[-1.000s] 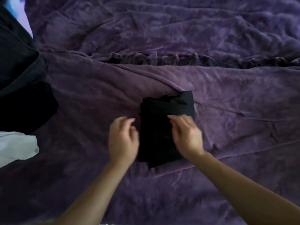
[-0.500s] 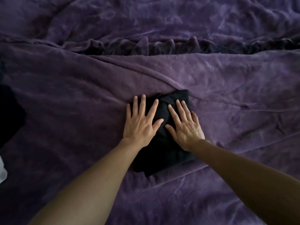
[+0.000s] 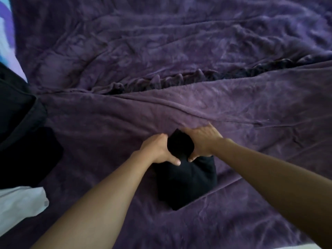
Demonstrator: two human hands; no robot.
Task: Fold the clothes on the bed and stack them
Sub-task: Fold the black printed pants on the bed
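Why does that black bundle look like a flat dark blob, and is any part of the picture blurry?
In the head view the black garment swallows the light, so its folds barely show; the purple blanket is evenly lit with no glare; also in the head view, the white cloth at the left edge looks smeared.

So the folded garment [image 3: 186, 184] is plain black, sitting on a deep purple blanket [image 3: 179, 51]. At the left edge there's a pile of black clothes [image 3: 19, 126], a white cloth [image 3: 19, 202], and something with blue, lilac and white print [image 3: 6, 33].
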